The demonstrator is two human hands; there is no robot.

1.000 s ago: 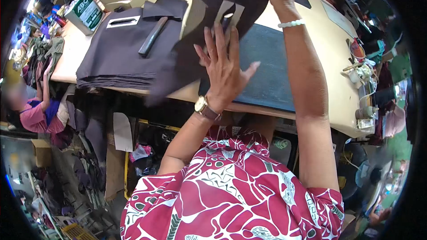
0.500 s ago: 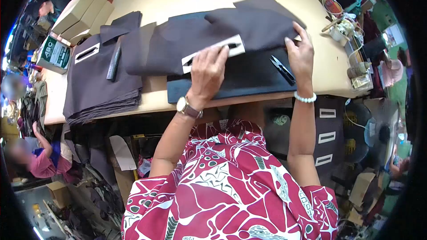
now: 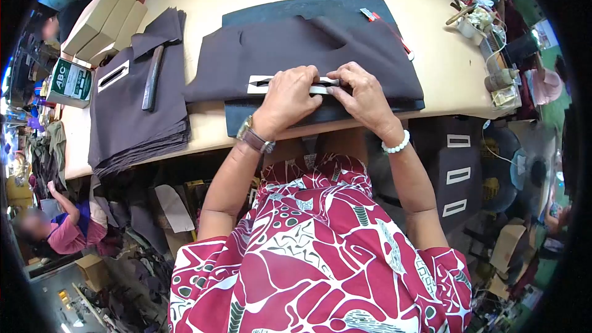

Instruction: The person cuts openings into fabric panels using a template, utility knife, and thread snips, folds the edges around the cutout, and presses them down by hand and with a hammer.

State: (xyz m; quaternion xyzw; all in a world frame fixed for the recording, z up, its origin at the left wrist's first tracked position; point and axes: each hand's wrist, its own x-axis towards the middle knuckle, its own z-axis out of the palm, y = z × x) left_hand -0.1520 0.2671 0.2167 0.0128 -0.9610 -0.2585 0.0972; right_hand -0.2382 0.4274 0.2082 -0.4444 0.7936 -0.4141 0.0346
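A dark brown panel (image 3: 265,49) of fabric or leather lies across a dark cutting board (image 3: 308,7) on the table in front of me. Set in the panel near its front edge is a white rectangular frame (image 3: 256,88) with a slit through it. My left hand (image 3: 288,95) has its fingers curled on the frame's middle, gripping at the slit. Just beside it my right hand (image 3: 361,95) pinches the frame's right part between thumb and fingers. Both hands partly cover the frame.
To the left lies a stack of similar panels (image 3: 135,95) with a dark bar (image 3: 153,80) on top. Behind it stand cardboard boxes (image 3: 102,18) and a green ABC box (image 3: 71,83). A red-and-white pen-like tool (image 3: 398,36) lies at the panel's back right. Framed panels (image 3: 441,160) hang at right.
The panel has come down flat over the board and covers the thread snips that showed before. My right hand has moved left from the panel's right edge to the white frame, beside my left.
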